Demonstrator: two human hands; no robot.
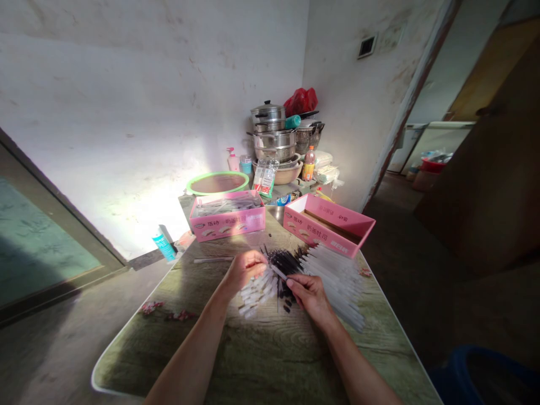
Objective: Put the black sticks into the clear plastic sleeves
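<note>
Over the middle of the table, my right hand (311,295) pinches a short, thin whitish tube (278,273) that points up and left. My left hand (248,268) is closed, thumb and fingertips together near the tube's far end; whatever it grips is too small to make out. Beneath both hands lies a pile of thin black stick-like pieces (287,263). Short white pieces (255,297) are spread below my left hand. Long translucent white tubes (333,281) lie in a heap to the right of my right hand.
A pink box (228,224) filled with thin clear pieces stands at the back left of the wood-patterned table (261,360). Another open pink box (324,228) is at the back right. Behind them are stacked steel pots (274,138), a drink bottle (309,163) and a green-rimmed round tray (217,175).
</note>
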